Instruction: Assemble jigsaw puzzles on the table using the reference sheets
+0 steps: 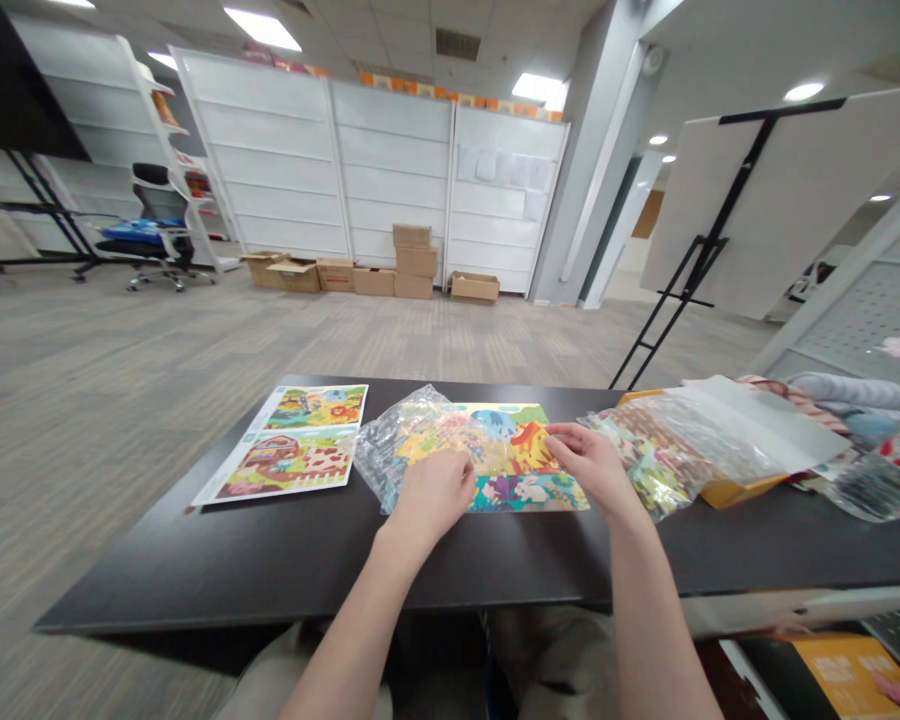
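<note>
A colourful animal picture puzzle (529, 492) lies flat on the dark table in front of me. Over its left part rests a clear plastic bag (386, 440) with puzzle pieces in it or under it; I cannot tell which. My left hand (436, 488) is curled over the bag's lower right side, its fingertips hidden. At the puzzle's right side, my right hand (586, 458) pinches the edge of an orange puzzle piece (531, 447) between thumb and fingers. Close to the right wrist lies another clear bag of puzzle pieces (649, 465).
A printed picture sheet (300, 445) lies left on the table (217, 570). Right of my hands are a yellow box (742, 490) with plastic wrapping and a crumpled clear bag (881, 480). Cardboard boxes (416, 262) stand by the far shelving; a board stand (671, 300) rises behind the table.
</note>
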### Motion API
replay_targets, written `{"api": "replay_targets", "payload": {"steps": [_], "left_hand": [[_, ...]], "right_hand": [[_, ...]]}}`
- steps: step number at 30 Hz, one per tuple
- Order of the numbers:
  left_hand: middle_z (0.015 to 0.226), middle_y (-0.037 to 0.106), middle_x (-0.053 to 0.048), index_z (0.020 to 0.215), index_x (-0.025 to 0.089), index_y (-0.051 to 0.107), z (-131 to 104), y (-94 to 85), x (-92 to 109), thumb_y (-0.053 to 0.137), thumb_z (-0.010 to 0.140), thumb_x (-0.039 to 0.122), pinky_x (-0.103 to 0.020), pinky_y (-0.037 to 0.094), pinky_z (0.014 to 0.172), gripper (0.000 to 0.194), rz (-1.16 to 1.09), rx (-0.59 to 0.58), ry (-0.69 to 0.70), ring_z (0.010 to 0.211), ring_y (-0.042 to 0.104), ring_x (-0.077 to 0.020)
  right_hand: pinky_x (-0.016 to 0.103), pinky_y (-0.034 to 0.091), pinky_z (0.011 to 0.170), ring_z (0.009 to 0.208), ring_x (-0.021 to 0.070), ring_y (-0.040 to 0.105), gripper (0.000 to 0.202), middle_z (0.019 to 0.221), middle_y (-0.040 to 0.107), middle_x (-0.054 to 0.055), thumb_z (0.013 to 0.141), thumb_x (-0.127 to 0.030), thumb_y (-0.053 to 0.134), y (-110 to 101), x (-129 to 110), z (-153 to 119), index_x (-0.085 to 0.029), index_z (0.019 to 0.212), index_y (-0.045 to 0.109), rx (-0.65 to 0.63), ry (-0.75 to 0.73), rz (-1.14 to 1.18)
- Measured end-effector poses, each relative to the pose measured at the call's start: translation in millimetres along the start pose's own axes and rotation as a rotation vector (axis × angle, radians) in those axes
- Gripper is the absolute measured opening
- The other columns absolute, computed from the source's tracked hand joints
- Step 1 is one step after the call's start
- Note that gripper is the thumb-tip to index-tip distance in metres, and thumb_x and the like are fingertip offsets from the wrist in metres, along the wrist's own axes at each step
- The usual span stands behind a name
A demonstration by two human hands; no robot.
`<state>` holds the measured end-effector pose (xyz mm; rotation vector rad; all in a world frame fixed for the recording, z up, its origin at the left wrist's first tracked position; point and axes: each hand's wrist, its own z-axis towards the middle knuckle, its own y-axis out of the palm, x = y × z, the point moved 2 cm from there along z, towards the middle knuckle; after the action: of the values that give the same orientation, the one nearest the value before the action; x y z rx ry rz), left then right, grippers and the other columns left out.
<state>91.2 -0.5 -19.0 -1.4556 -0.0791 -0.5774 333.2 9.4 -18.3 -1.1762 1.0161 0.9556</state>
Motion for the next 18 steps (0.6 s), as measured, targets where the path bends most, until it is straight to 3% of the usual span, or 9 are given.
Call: {"api": "replay_targets", "payload": {"steps": [6,10,14,18], "left_hand": [[0.087,0.073,-0.003,0.08,0.02,0.066,2,-9.4,-2,0.055,0.095,0.02,-0.028,0.044,0.071,0.019,-0.155,0.287,-0.007,0.08,0.067,-0.0187],[0.084,0.07,-0.002,0.083,0.02,0.067,1,-12.0,-4,0.056,0.094,0.018,-0.028,0.046,0.074,0.016,-0.237,0.42,0.029,0.078,0.065,-0.0175],[0.084,0.07,-0.001,0.084,0.02,0.067,0,-12.8,-3,0.058,0.093,0.018,-0.028,0.046,0.074,0.013,-0.29,0.457,0.071,0.078,0.065,-0.0171],[0.087,0.071,-0.001,0.087,0.021,0.068,0,-13.5,-3,0.06,0.092,0.018,-0.028,0.047,0.074,0.01,-0.277,0.454,0.075,0.078,0.065,-0.0173]], "right_hand": [[0.022,0.039,0.047,0.049,0.0103,0.052,0.038,0.059,0.064,-0.002,0.073,-0.05,0.076,30,-10,-3,-0.017,0.089,0.064,-0.166,-0.035,0.018],[0.022,0.04,0.046,0.048,0.01,0.05,0.036,0.058,0.061,-0.003,0.073,-0.048,0.075,41,-16,-3,-0.017,0.089,0.065,-0.211,-0.032,0.024],[0.024,0.044,0.049,0.05,0.0111,0.054,0.032,0.064,0.064,-0.001,0.075,-0.043,0.074,59,-14,0,-0.017,0.092,0.067,-0.254,-0.032,0.027],[0.029,0.052,0.057,0.056,0.0154,0.061,0.024,0.07,0.069,0.002,0.08,-0.04,0.068,98,-11,0,-0.018,0.09,0.069,-0.325,-0.106,0.047]]}}
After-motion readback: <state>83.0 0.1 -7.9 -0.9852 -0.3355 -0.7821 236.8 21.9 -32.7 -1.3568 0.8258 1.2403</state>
